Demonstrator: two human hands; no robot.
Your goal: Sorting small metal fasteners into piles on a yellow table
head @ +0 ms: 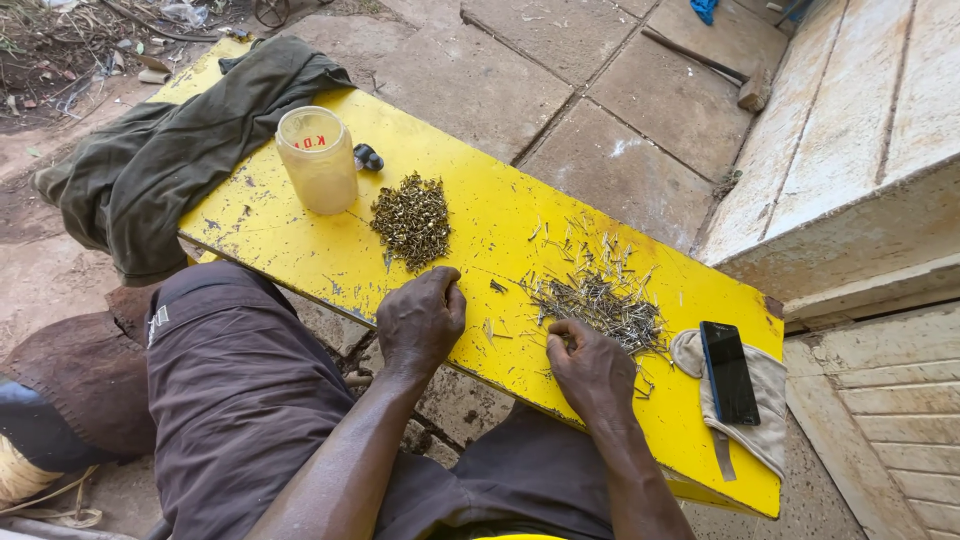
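A long yellow board (300, 245) lies across my lap. My left hand (420, 318) rests on its near edge with the fingers curled in; whether it holds anything small I cannot tell. It lies just below a heap of small brass-coloured pieces (412, 217). My right hand (588, 365) is curled at the near edge of a scattered pile of thin metal pins (600, 300), fingertips pinched among them. A few loose pins (493, 288) lie between the hands.
A cloudy plastic jar (317, 160) stands on the board's left part beside a small dark object (368, 157). A dark green cloth (170, 150) drapes the far left end. A black phone (729, 370) lies on a beige cap (765, 420) at the right end. Stone paving and a pale wall surround.
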